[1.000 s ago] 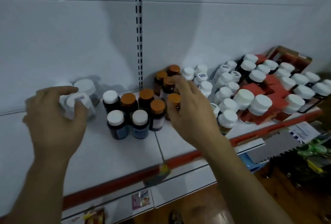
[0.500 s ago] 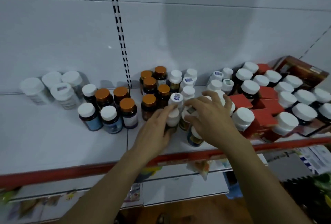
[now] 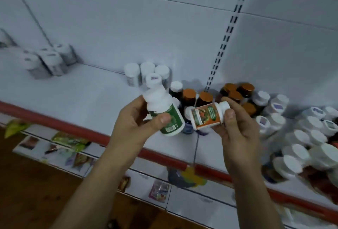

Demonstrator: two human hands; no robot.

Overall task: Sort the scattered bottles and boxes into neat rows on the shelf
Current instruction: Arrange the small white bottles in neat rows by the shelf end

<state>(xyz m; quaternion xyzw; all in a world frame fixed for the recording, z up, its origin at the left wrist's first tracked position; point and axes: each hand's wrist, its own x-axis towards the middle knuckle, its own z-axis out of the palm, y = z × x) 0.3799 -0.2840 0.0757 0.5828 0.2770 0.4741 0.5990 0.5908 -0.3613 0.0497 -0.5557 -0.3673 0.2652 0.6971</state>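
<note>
1. L hand (image 3: 135, 120) is gripping a green-label bottle (image 3: 164, 113), thumb on the label, cap tilting up-left, above the shelf (image 3: 73, 100) front.
2. R hand (image 3: 236, 133) is pinching an orange-label bottle (image 3: 208, 117) sideways, cap pointing right, just beside the green one.
3. Brown bottles (image 3: 189, 94) w/ orange caps are standing behind both; white-cap bottles (image 3: 300, 133) are crowding the right.

The left hand (image 3: 135, 119) and the right hand (image 3: 237, 133), with short-trimmed thumbnails, are seen on bare forearms (image 3: 95, 183) at the frame's lower edge.
</note>
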